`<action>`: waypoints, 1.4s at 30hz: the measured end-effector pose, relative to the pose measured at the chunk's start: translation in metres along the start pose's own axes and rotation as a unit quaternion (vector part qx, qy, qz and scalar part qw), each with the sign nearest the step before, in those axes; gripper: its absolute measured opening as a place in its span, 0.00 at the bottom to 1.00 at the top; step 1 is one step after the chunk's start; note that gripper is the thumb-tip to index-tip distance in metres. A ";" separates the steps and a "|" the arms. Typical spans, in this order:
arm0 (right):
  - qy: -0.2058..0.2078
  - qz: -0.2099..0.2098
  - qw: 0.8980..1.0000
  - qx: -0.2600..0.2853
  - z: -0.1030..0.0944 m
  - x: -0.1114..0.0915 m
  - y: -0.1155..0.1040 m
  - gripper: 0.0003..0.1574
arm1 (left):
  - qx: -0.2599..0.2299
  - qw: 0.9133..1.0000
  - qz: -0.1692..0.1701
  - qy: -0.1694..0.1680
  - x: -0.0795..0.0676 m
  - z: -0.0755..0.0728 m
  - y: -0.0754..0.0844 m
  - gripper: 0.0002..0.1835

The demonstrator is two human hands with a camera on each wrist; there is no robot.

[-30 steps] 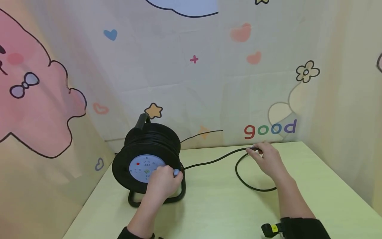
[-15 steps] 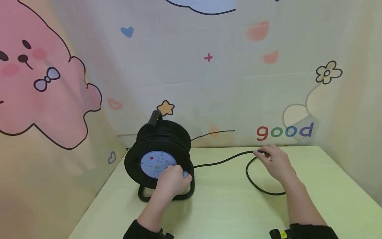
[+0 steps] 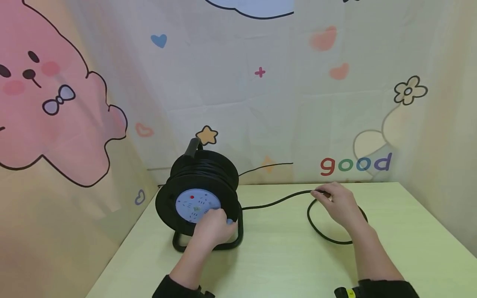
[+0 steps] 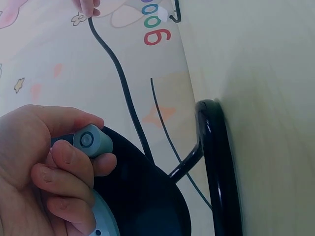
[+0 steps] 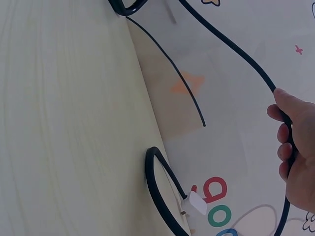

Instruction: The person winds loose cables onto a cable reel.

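A black cable reel (image 3: pixel 197 178) with a pale blue socket panel (image 3: pixel 191 203) stands on its tubular stand at the table's left. My left hand (image 3: pixel 212 227) holds the pale blue crank knob (image 4: pixel 92 141) on the reel's face, fingers curled round it. From the reel a black cable (image 3: pixel 275 202) runs rightward to my right hand (image 3: pixel 337 203), which grips it above the table. Beyond that hand the cable loops down onto the table. In the right wrist view its white plug (image 5: pixel 195 202) lies near the table's back edge.
The light green table (image 3: pixel 275 256) meets a printed backdrop (image 3: pixel 238 103) at its back edge. A thin dark line (image 3: pixel 264 167) shows on the backdrop right of the reel. The reel's carrying handle (image 3: pixel 191 147) sticks up on top.
The view has swung left since the first frame. Lately the knob and my left hand have moved slightly down, the panel has turned a little clockwise, and my right hand has shifted slightly toward the reel.
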State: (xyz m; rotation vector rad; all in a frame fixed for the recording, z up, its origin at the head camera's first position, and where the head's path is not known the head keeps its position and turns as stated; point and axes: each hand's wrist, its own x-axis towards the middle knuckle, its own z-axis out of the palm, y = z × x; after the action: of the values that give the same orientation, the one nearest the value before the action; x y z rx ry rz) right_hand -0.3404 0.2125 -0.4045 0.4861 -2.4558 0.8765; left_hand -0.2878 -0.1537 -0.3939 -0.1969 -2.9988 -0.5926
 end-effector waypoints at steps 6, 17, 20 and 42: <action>-0.017 -0.002 1.000 -0.001 0.006 0.001 -0.006 0.09 | 0.002 1.000 -0.007 -0.016 -0.001 0.004 -0.008 0.21; -0.021 -0.015 1.000 0.010 0.018 0.004 -0.016 0.08 | 0.000 0.999 -0.024 -0.036 0.000 0.008 -0.028 0.11; -0.030 -0.010 0.999 0.013 0.022 0.005 -0.018 0.08 | 0.002 0.999 -0.029 -0.043 0.000 0.008 -0.033 0.12; -0.041 -0.059 0.997 0.013 0.041 0.010 -0.038 0.06 | -0.039 0.992 -0.051 -0.112 -0.006 0.001 -0.065 0.16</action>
State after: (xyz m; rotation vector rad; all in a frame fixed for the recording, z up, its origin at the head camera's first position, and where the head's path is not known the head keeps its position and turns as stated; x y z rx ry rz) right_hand -0.3438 0.1562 -0.4081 0.6814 -2.4621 0.8575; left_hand -0.2906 -0.2135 -0.4195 -0.1232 -3.2203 -0.7446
